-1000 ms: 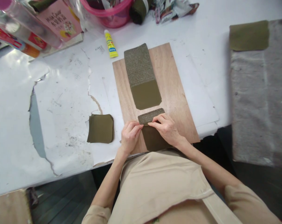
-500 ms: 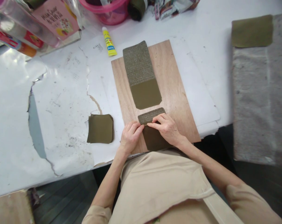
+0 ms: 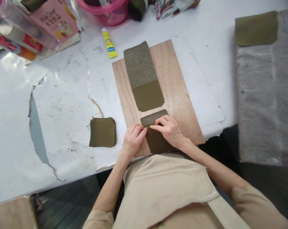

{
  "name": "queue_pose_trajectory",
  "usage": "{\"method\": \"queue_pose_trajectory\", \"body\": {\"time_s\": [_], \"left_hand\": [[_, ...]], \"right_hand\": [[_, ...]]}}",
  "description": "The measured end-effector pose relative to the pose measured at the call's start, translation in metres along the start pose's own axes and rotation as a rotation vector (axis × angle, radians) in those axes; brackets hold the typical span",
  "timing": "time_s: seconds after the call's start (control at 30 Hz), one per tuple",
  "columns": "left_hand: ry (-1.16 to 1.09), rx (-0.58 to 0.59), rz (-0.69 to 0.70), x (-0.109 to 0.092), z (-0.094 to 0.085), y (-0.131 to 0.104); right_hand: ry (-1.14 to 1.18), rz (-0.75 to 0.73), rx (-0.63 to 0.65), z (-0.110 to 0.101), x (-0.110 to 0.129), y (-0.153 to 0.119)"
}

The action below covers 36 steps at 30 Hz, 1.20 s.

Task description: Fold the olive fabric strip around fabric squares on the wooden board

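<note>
Both hands, left (image 3: 133,140) and right (image 3: 170,129), grip the olive piece (image 3: 158,141) at its textured strip (image 3: 154,117) on the wooden board (image 3: 179,86); uneven fingertip pressure could skew the seam.

Strip (image 3: 152,118): grey-green, textured; laid flat on the wooden board (image 3: 179,92), slightly slanted, its lower edge partly hidden.
Panel (image 3: 157,143): dark olive, smooth; set directly below the strip, toward the board's near edge, its right side partly covered.
</note>
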<state>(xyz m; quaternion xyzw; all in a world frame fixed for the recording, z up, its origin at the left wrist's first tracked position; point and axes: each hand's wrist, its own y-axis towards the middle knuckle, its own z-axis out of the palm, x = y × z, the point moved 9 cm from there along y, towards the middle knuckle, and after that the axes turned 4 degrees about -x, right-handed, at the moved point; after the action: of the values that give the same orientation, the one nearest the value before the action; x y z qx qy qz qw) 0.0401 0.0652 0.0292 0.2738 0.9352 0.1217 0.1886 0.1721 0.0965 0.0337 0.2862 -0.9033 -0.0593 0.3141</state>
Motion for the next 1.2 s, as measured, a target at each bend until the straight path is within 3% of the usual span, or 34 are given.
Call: {"method": "queue_pose_trajectory", "body": {"time_s": [1.0, 1.2], "left_hand": [[0.098, 0.003, 0.084, -0.009, -0.003, 0.000], [0.095, 0.030, 0.019, -0.001, -0.007, -0.011]], "right_hand": [[-0.045, -0.028, 0.005, 0.003, 0.000, 0.000], [-0.055, -0.030, -0.001, 0.002, 0.001, 0.001]]}}
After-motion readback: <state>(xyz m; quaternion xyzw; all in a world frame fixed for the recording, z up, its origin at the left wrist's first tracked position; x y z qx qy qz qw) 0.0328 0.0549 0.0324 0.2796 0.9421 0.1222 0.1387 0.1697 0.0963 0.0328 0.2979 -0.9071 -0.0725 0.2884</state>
